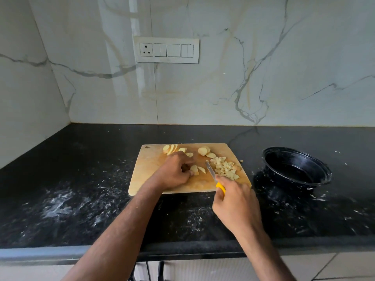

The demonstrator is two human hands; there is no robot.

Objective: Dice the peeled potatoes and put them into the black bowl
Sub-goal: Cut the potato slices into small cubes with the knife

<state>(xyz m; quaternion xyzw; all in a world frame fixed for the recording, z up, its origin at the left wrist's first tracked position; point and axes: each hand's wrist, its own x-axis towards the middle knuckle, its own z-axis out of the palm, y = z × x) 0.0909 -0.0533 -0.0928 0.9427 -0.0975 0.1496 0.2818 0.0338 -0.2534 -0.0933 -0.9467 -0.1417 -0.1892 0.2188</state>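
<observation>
head view | worn on head | faces forward and down | near cutting board (154, 173) | counter (81, 179), wall behind

You had two hands, one left hand (176, 173) and one right hand (236, 205), one yellow-handled knife (215, 178), one wooden cutting board (150, 169), one black bowl (296, 166), one heap of diced potato (224, 168), and several potato slices (170, 149), too overlapped to count.

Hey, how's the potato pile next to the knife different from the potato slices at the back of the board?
The diced pile is small irregular cubes; the back slices are larger flat rounds. The pile is heaped at the board's right side beside the knife; the slices lean in a row along its far edge. Both are pale peeled potato on the cutting board, not yet in the black bowl.
</observation>
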